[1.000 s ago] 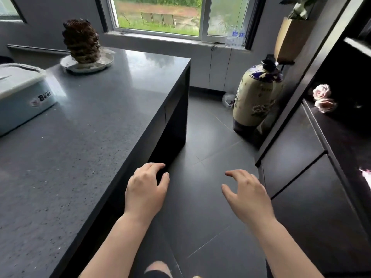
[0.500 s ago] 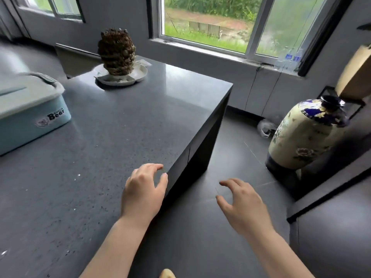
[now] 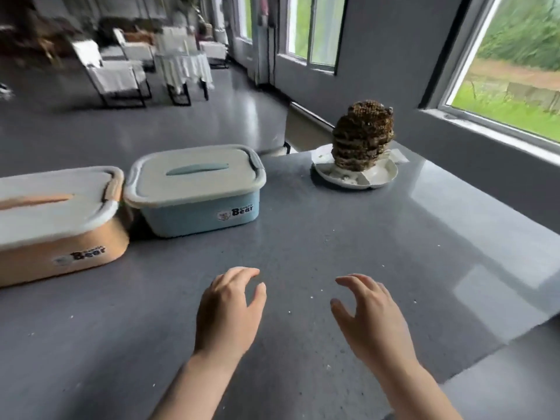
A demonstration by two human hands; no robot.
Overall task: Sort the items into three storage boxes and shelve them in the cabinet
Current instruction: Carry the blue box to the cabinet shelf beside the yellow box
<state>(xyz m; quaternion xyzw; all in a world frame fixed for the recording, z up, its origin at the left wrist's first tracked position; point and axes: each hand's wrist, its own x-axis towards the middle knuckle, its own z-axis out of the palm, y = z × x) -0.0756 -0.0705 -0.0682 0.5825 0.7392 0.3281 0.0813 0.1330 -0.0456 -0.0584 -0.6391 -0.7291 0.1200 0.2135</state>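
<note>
A: Item one, largest: the table point(image 3: 348, 253). What is being recorded against it?

B: A dark, glossy, speckled top is being noted, with its right edge and near right corner in view. A box being slid across that sheen is judged likely to travel further than intended, and an edge is being approached on that side.

A: Item two: the orange storage box point(image 3: 57, 225)?

B: It is being logged at the far left of the table, lid on, partly cut off by the frame and blurred. It is being held just beside the blue storage box point(image 3: 197, 192), possibly touching; that cannot be told. If one is being pulled out carelessly, the other is judged likely to be dragged along. A third box is not being shown.

A: And the lids?

B: Both are being seen seated, but whether they are latched cannot be told. A box being lifted by its lid handle alone could be dropped.

A: Item three: the brown stacked ornament point(image 3: 363, 137) on the white dish point(image 3: 357, 174)?

B: It is being listed well apart from the boxes, tall and upright; it is judged at risk only if a swung box is being carried past it.

A: Smallest: the hands?

B: The left hand point(image 3: 227, 310) and right hand point(image 3: 369, 319) are being held above the table, fingers loosely spread and slightly curved, nothing being gripped.
</note>
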